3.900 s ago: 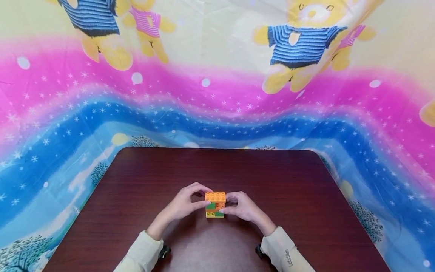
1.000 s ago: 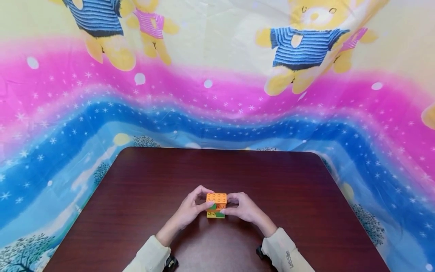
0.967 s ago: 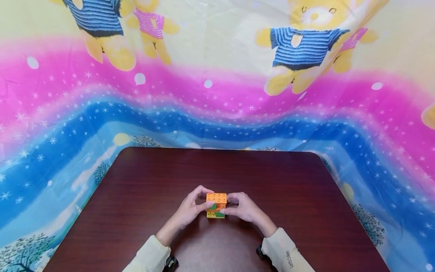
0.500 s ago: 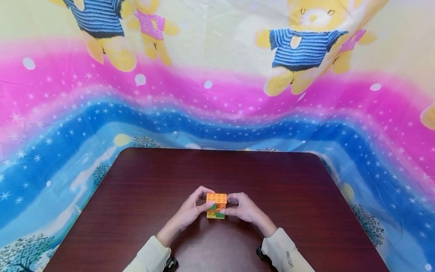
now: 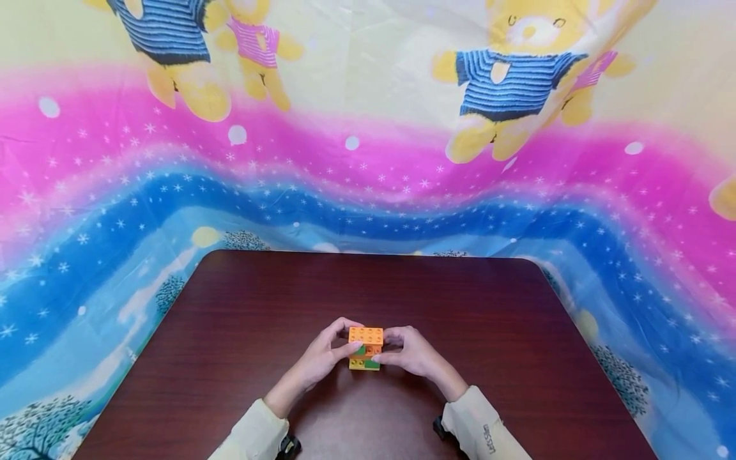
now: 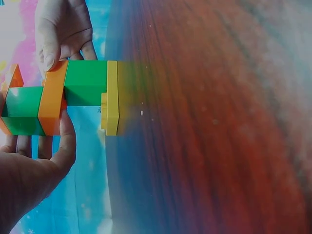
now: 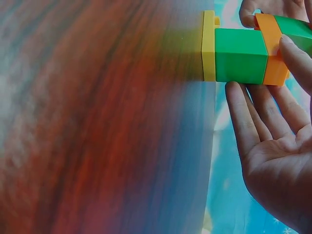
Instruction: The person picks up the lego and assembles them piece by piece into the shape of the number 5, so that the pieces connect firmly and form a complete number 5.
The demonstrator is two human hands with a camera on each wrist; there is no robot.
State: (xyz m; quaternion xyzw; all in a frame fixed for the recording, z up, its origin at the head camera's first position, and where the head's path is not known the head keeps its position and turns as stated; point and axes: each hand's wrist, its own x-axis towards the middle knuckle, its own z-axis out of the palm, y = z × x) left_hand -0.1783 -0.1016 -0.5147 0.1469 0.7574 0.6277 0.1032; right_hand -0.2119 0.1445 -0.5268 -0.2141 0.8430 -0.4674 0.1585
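Note:
In the head view a small stack of toy building bricks (image 5: 366,336) stands upright near the middle of the table. Its base is a yellow plate (image 6: 112,100), with a green brick (image 7: 241,56) on its right part. Above come an orange plate (image 6: 52,97), a second green brick (image 6: 23,109) set to the left, and another orange plate on top. My left hand (image 5: 317,355) grips the upper left of the stack, thumb in front. From the right, my right hand (image 5: 415,351) holds it lower, thumb at the middle orange plate. The fingers behind are partly hidden.
The dark red-brown table (image 5: 276,287) has a glossy surface and rounded far corners. A bear-patterned cloth (image 5: 368,160) hangs behind it and along both sides. Pale sleeves cover the forearms, and a black device (image 5: 289,445) sits at the left wrist.
Since the oldest frame, my left forearm has swung slightly right and its thumb reaches further across the stack's front. The right hand and the stack stay almost in place; the last second shows hardly any movement.

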